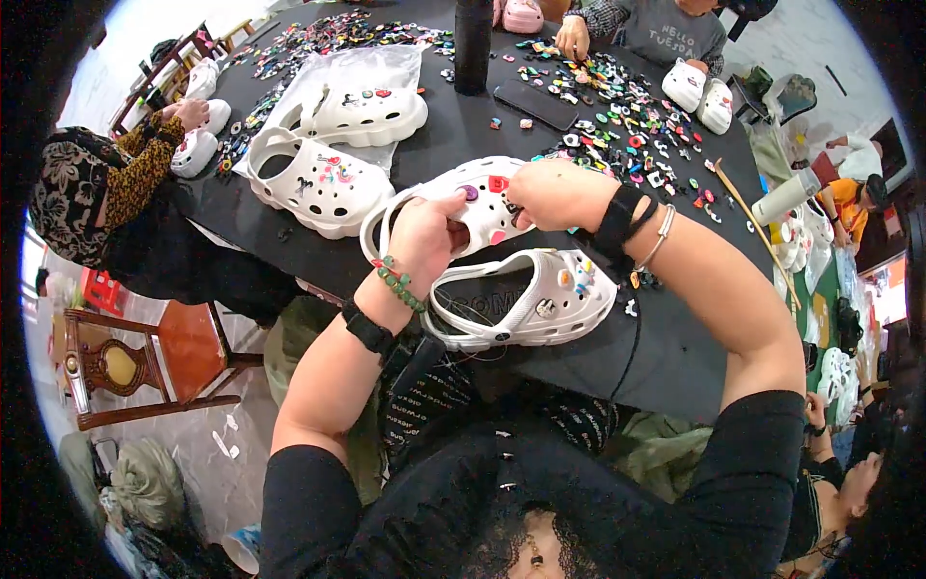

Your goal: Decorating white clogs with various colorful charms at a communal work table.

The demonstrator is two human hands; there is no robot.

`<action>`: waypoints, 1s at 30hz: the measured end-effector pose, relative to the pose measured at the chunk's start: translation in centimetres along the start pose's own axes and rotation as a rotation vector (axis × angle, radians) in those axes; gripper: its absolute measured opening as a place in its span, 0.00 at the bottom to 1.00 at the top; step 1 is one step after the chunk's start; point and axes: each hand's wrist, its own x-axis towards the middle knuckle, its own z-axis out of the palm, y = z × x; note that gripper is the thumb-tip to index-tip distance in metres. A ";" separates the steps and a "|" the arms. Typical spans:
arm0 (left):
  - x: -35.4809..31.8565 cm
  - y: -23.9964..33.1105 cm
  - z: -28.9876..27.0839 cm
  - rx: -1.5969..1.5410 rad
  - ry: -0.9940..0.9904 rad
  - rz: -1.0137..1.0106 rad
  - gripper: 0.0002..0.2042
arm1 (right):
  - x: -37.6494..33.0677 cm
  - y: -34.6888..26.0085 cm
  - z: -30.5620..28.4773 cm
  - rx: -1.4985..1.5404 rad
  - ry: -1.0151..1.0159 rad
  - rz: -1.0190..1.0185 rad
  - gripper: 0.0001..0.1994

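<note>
Evidently the person held a white clog [453, 207] up off the black table [675, 338], tilted so its holed top faced them. The left hand [424, 236] was clamped round the heel strap and rim, which steadied the shoe, while the right hand [555, 193] pressed its fingertips together against the toe end, among small coloured charms [498, 183] already set in the holes; whether it pinched a loose charm could not be told. Just below lay a second clog [526, 299] on the table edge, sole down, close enough to serve as its pair and also carrying charms.

Farther off stood two more clogs [333, 154], one on a clear plastic bag [371, 72]. Loose charms [617, 106] were scattered thickly over the far half of the table, within reach of all the people seated there. A dark bottle [473, 43] stood upright near a black phone [535, 104]. Other people worked along the left and far edges. A wooden chair [145, 362] stood on the pale tiled floor to the left.
</note>
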 end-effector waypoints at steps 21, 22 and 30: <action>0.7 1.2 0.8 0.092 0.127 -0.006 0.10 | -9.0 6.5 2.9 0.106 0.168 0.177 0.10; 0.7 1.2 0.8 0.095 0.126 -0.008 0.10 | -9.0 6.7 3.1 0.202 0.242 0.141 0.08; 0.8 0.9 0.0 0.095 0.103 -0.027 0.10 | -8.6 6.7 3.9 0.396 0.354 0.162 0.05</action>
